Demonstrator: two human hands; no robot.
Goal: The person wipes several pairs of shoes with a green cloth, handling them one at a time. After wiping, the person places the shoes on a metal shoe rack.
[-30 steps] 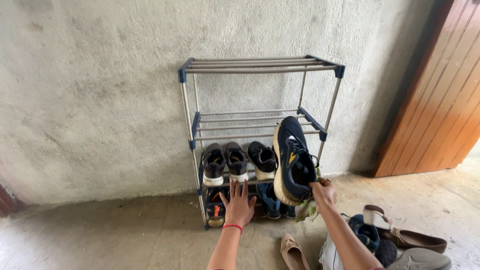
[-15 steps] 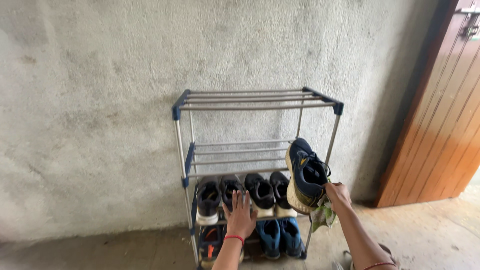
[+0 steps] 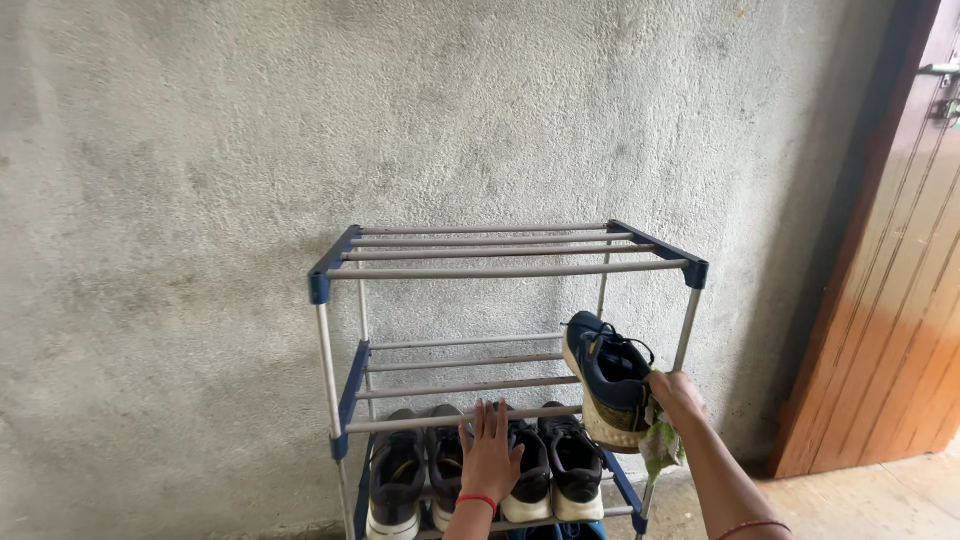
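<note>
One rough grey plastered wall [image 3: 200, 150] across most of the view, meeting a brown wooden door [image 3: 890, 330] at the right edge. Set against the wall, a metal shoe rack [image 3: 500, 270] of grey tubes and blue corner joints: top tier of four bars bare, middle tier bare behind the raised sneaker, lower tier holding black shoes with white soles [image 3: 480, 470] side by side, toes outward, a glimpse of blue footwear just below at the frame's bottom edge. Held at the rack's right side, level with the middle tier and near the front right post, a dark navy sneaker [image 3: 607, 380] with pale sole, tilted steeply, toe up, heel down. Right hand [image 3: 677, 397] closed around the sneaker's heel end, a crumpled greenish-white cloth [image 3: 660, 447] pinched in the same grasp and hanging below. Left hand [image 3: 490, 455] spread flat, fingers splayed, laid on the lower-tier shoes at the front bar, gripping nothing; red band at the wrist.
</note>
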